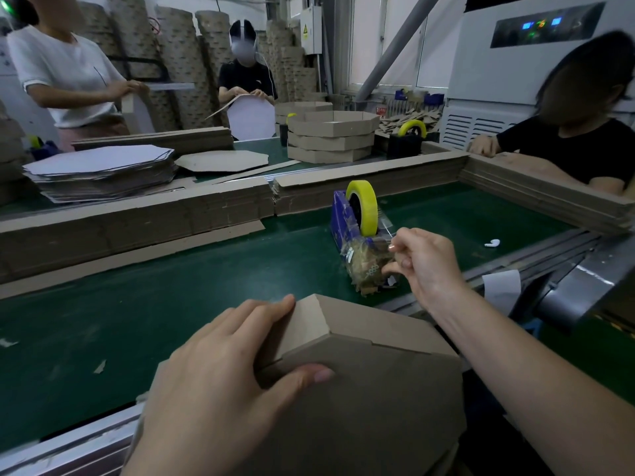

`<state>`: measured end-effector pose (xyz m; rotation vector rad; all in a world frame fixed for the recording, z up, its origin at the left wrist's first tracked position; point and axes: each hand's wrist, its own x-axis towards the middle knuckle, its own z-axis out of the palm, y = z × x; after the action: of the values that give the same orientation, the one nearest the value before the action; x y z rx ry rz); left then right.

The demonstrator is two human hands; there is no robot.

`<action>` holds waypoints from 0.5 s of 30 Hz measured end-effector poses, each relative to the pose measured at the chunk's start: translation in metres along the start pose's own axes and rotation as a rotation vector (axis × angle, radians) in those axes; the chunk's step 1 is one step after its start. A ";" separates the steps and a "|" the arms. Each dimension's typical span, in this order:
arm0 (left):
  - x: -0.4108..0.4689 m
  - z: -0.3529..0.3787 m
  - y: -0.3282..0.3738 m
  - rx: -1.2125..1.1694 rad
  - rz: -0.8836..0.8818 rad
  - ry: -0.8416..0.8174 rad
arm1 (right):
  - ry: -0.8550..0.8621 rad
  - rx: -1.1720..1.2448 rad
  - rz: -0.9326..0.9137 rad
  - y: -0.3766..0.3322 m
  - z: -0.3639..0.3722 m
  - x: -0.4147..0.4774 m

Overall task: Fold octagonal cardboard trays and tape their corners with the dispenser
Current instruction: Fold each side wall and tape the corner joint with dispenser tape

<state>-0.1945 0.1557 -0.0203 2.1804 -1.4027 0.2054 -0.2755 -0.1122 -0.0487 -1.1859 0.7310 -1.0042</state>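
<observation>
**Head view: left hand (220, 383) grips the tray, right hand (426, 266) pinches tape at the dispenser**

The brown cardboard tray (378, 389) sits at the near edge of the green surface (171, 321), tilted up toward the camera with its plain underside showing. The left fingers (261, 314) lie along a folded-up side flap and the thumb presses on the base panel, so the corner fold is clamped between them.

Beyond the tray, near but apart from it, stands the blue tape dispenser (343, 221), carrying a yellow tape roll (362, 206). The right fingers (409, 235) are closed narrowly, thumb against forefinger, on the end of a clear tape strip (386, 228) that runs back to the roll. That hand hangs just beside the dispenser's front end, which is crusted with tape and cardboard scraps.

A small white earbud (492, 242) lies on the surface to the right of the dispenser. Farther back are a stack of folded trays (331, 137), a second dispenser (407, 139) and a pile of flat blanks (99, 170). Three other people are working around the line.
</observation>
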 end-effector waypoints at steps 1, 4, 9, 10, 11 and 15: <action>0.000 0.000 0.000 0.002 0.003 0.003 | 0.001 -0.008 -0.004 0.000 0.000 0.000; 0.000 0.000 0.001 0.006 0.006 0.010 | 0.001 -0.031 -0.009 0.001 -0.001 0.000; 0.000 0.000 0.001 0.011 0.017 0.015 | -0.025 -0.088 -0.041 0.003 -0.003 -0.001; 0.000 0.000 0.001 0.009 0.014 0.015 | -0.027 -0.111 -0.060 0.003 -0.003 -0.002; 0.000 0.000 0.001 0.011 0.015 0.014 | -0.029 -0.140 -0.080 0.005 -0.003 -0.003; -0.001 0.000 0.001 0.016 0.016 0.020 | -0.014 -0.231 -0.110 0.015 -0.005 -0.009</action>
<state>-0.1960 0.1565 -0.0205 2.1749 -1.4128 0.2444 -0.2803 -0.1048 -0.0646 -1.4446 0.7927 -1.0211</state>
